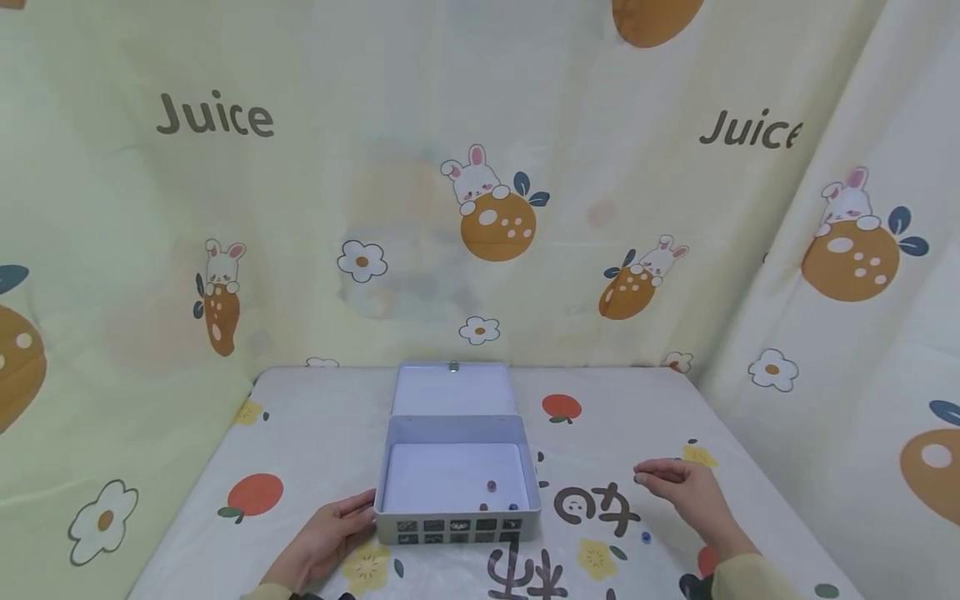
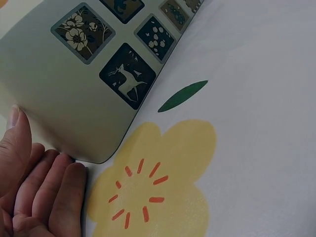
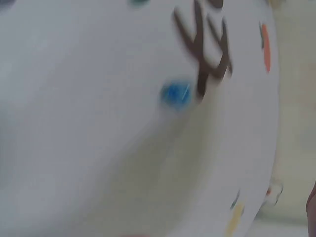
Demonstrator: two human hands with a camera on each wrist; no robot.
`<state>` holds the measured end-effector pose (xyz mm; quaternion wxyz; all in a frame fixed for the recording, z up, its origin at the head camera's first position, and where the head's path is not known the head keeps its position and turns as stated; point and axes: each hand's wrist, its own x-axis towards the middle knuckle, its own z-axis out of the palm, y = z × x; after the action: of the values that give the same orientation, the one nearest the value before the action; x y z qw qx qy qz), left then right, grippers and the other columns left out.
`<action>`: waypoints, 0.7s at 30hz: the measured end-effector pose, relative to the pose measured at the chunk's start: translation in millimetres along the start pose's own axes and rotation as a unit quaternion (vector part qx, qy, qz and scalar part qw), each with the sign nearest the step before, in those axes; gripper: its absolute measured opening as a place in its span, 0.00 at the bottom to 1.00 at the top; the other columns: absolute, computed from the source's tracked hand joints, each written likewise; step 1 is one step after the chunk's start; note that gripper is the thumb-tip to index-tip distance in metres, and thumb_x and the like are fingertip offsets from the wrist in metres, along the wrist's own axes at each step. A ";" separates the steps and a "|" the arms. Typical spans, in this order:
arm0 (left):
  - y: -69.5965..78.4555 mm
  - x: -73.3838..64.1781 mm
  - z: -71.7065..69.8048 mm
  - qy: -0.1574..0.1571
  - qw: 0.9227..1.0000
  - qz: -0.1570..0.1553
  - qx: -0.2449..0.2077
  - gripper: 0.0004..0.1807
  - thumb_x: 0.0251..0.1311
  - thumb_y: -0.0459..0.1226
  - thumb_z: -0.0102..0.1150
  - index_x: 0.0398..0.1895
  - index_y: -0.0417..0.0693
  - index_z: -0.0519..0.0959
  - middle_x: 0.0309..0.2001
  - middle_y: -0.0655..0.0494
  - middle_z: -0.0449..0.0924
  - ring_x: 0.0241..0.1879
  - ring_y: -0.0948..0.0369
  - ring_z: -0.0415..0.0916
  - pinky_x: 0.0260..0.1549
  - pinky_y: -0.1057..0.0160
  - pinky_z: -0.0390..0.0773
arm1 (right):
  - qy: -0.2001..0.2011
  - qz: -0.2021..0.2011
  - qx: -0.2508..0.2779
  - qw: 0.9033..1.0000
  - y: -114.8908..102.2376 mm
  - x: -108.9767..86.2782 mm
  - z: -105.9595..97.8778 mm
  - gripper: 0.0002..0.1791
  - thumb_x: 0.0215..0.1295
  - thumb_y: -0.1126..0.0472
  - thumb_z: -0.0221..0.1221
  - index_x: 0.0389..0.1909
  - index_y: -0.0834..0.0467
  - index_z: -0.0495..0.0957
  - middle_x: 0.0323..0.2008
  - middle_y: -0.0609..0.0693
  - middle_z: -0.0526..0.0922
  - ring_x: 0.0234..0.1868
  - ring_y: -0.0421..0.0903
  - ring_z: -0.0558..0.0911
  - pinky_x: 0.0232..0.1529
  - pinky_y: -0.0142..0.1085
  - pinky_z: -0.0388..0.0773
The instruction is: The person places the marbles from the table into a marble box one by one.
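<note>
A hinged tin box (image 1: 456, 432) stands with its lid (image 1: 453, 390) tipped back. Three small beads lie inside: a reddish-brown bead (image 1: 491, 486), another reddish bead (image 1: 483, 507) and a dark blue bead (image 1: 513, 507). My left hand (image 1: 330, 535) rests against the box's left side, fingers extended; in the left wrist view the fingers (image 2: 59, 190) lie by its lower corner. To the right of the box, my right hand (image 1: 686, 496) is raised, thumb and fingertips pinching a small dark bead. Below it a blue bead (image 1: 647, 537) lies on the cloth, blurred in the right wrist view.
A white printed cloth (image 1: 322, 450) covers the table, with fruit, flowers and dark lettering as flat patterns. Patterned curtains (image 1: 300, 208) hang behind the table and along both sides. Small pictures decorate the box's front (image 1: 459, 532).
</note>
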<state>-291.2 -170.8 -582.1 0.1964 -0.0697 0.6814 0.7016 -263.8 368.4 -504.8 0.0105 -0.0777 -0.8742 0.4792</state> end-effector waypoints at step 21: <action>0.6 -0.9 -1.2 -0.014 1.000 0.012 0.002 0.37 0.68 0.38 0.63 0.75 0.33 0.61 0.73 0.34 0.64 0.73 0.43 0.67 0.68 0.48 0.76 | -0.105 -0.138 0.030 0.984 -142.3 44.6 165.9 0.06 0.64 0.61 0.69 0.41 0.53 0.90 0.40 0.48 0.91 0.41 0.43 0.87 0.51 0.41 0.89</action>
<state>-290.8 -172.2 -581.3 0.1982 -0.0513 0.6804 0.7036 -341.1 160.9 -477.5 -0.0136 0.0946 -0.8582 0.5043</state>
